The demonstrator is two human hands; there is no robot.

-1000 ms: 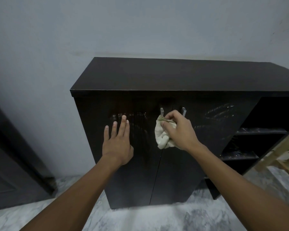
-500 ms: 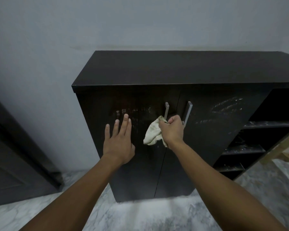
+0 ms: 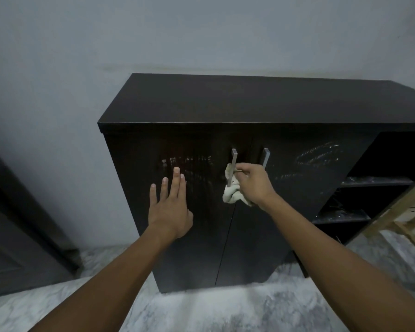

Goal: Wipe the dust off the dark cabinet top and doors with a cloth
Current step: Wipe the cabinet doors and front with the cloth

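A dark cabinet stands against the wall, its flat top (image 3: 237,101) bare and its two doors closed. My left hand (image 3: 169,204) lies flat with spread fingers against the left door (image 3: 177,248). My right hand (image 3: 254,184) grips a crumpled cream cloth (image 3: 231,195) and presses it around the left metal handle (image 3: 233,167). The right handle (image 3: 265,158) shows just above my knuckles. Streaky marks glint on the right door (image 3: 309,168).
Open dark shelves (image 3: 369,183) adjoin the cabinet on the right. A light wooden frame (image 3: 407,212) leans at the far right. A dark door (image 3: 15,236) stands at the left. The floor (image 3: 201,310) is grey marble.
My right hand moved the cloth from the door seam up onto the left handle. The left hand stayed flat on the left door. The view shifted slightly.
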